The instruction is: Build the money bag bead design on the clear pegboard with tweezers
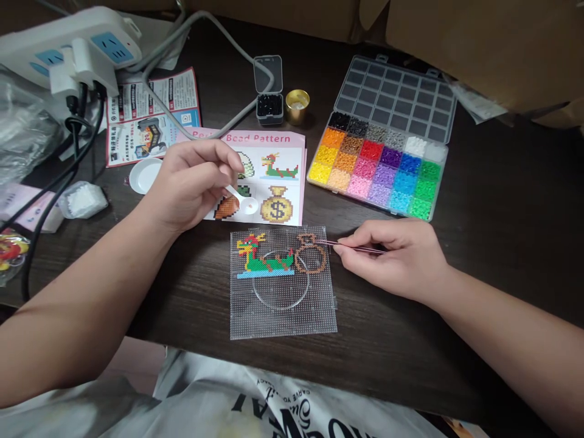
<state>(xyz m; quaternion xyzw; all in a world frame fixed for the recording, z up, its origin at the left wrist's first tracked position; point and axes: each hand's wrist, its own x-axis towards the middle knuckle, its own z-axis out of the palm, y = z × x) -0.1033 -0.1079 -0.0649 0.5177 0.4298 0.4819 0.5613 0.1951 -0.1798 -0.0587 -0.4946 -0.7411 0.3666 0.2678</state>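
A clear pegboard (283,319) lies on the dark table, bearing a green dragon boat made of beads (269,261) and a brown bag outline of beads (310,267). Pinched in my right hand (396,255) is a pair of thin tweezers (360,247), their tips at the top of the bag outline. My left hand (191,182) holds a small white spoon (246,204) over the printed bead pattern sheet (298,182); a speck, apparently a brown bead, sits in its bowl. Some of the sheet is hidden behind this hand.
An open divided box of coloured beads (378,161) stands at the back right. Behind the sheet are a small box of black beads (270,106) and a gold cup (297,106). A power strip (86,36) and grey cable (219,18) occupy the back left, near a white dish (143,176).
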